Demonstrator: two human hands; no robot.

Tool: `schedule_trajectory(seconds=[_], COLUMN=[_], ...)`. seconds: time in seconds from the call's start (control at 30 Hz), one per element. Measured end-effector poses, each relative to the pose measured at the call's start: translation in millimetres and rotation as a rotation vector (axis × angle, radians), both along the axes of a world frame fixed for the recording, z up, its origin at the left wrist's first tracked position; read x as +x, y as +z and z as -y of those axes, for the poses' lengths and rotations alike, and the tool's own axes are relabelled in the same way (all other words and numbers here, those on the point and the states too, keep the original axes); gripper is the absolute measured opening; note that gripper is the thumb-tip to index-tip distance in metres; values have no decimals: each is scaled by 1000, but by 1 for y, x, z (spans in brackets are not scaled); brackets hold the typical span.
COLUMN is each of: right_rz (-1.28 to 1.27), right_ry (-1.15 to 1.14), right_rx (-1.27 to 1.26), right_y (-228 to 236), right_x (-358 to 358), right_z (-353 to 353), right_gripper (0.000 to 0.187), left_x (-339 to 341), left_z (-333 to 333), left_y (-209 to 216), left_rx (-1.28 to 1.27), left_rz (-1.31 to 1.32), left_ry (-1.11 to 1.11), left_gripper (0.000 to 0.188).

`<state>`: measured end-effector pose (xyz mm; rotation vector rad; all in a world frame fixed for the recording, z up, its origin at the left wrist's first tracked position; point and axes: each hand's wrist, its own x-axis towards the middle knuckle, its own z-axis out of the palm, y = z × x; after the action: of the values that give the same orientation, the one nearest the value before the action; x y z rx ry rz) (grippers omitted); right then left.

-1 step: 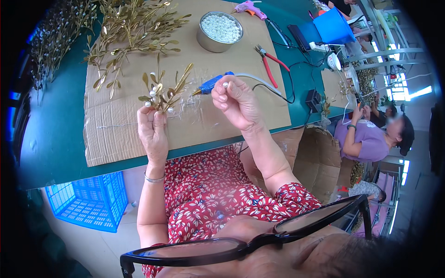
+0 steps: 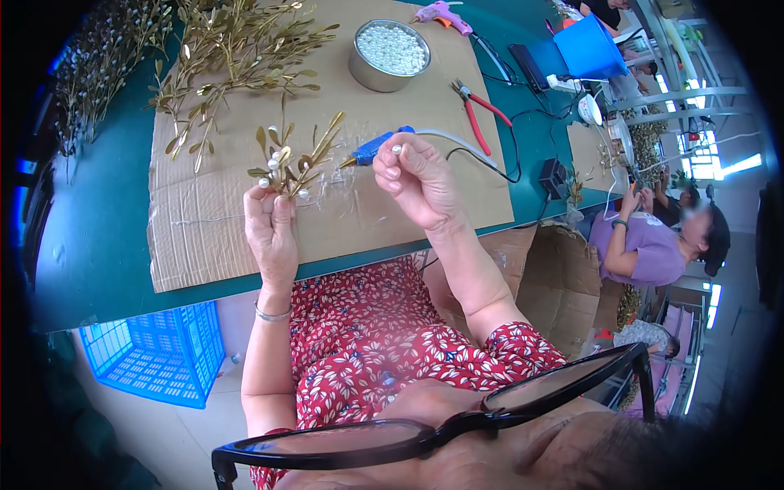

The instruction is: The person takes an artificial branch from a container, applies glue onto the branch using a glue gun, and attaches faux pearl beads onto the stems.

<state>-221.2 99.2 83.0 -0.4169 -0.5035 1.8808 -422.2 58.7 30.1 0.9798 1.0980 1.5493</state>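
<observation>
My left hand [image 2: 271, 233] is closed on the stem end of a gold-leaved artificial sprig [image 2: 296, 167]; white pearl beads dot its leaves. To its right, my right hand [image 2: 418, 181] pinches a single white pearl bead [image 2: 398, 150] between thumb and forefinger, apart from the sprig. Just behind that hand lies a blue glue gun [image 2: 374, 150], its nozzle pointing left toward the sprig. Fine glue strands cling to the cardboard sheet [image 2: 220, 249] beneath. A round metal tin [image 2: 384, 80] full of white pearl beads stands farther back.
Gold sprigs [image 2: 237, 49] pile at the back left, beside beaded stems [image 2: 98, 73]. Red-handled pliers [image 2: 478, 122], a purple glue gun [image 2: 445, 15] and a black adapter [image 2: 553, 177] with cables lie to the right. A blue crate [image 2: 155, 359] sits below the table; a co-worker in purple [image 2: 645, 245] sits right.
The sprig in my left hand has shifted and turned very slightly. My right hand holds its bead in the same place.
</observation>
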Motion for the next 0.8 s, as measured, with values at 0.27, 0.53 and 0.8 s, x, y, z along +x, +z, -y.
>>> schedule_trajectory(seconds=[0.27,0.53,0.8], right_rz=[579,639,706], right_ry=[-201,-187,-179], right_rx=[214,280,356], right_y=[3,6,9], right_x=[-22,-30,-29], right_z=[0,-2,-2], right_gripper=[13,14,13], left_x=[-1,-3,0], left_z=[1,2,2], left_y=[-4,-7,-1], left_rx=[-6,-10,12], left_rz=[-25,-73,-73], left_ry=[-37,-47,-21], left_gripper=[17,17,17])
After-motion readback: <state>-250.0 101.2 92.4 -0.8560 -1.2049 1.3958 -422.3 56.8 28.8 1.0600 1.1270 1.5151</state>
